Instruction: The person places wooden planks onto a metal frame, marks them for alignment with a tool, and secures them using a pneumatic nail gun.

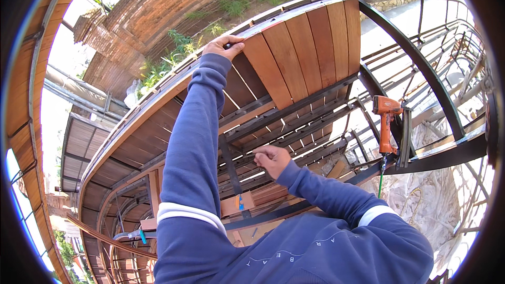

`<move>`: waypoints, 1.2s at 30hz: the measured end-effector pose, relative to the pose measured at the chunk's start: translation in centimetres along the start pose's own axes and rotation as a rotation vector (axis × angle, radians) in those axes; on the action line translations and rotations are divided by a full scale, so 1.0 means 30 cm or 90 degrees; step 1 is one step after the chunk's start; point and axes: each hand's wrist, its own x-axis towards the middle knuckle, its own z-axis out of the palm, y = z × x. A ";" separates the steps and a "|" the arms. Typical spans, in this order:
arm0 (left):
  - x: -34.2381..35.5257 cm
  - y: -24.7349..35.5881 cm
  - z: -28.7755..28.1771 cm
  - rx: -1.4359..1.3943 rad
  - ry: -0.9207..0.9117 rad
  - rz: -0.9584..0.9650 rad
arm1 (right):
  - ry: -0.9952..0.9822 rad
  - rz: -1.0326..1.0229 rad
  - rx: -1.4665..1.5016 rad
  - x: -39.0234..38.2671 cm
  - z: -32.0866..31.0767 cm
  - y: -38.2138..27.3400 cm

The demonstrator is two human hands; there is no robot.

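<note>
My left arm reaches far forward and its hand (224, 47) is closed at the upper end of a reddish-brown wooden plank (263, 68), thumb and fingertips against its corner. That plank is the leftmost of several laid side by side across a dark metal frame (310, 94). Nearer my chest, my right hand (272, 160) hovers over the frame with its fingers curled in; whatever they may hold is too small to make out. To the right, an orange nail gun (387, 121) hangs upright on the frame, a green hose (381, 183) running down from it.
Curved dark metal beams (426, 58) arch at the right, above pale crumpled sheeting (431, 200). A short wooden offcut (236, 204) with a blue mark lies below the frame. Beyond the far edge stand a brick wall (158, 8) and plants (234, 5). Wide gaps open between the bars.
</note>
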 end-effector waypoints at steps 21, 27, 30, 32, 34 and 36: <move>-0.024 0.080 -0.005 -0.036 -0.015 -0.059 | 0.422 -0.581 -0.407 0.584 -0.298 -0.523; -0.024 0.088 -0.005 -0.027 -0.013 -0.035 | 0.437 -0.583 -0.458 0.630 -0.279 -0.504; -0.019 0.093 0.006 -0.046 -0.016 -0.025 | 0.441 -0.612 -0.475 0.643 -0.277 -0.497; -0.016 0.056 0.003 -0.011 0.002 -0.004 | 0.437 -0.629 -0.490 0.653 -0.267 -0.495; -0.016 0.023 0.000 0.001 0.012 0.009 | 0.433 -0.642 -0.487 0.667 -0.257 -0.493; -0.021 -0.010 -0.011 -0.008 0.016 0.012 | 0.425 -0.646 -0.482 0.677 -0.240 -0.484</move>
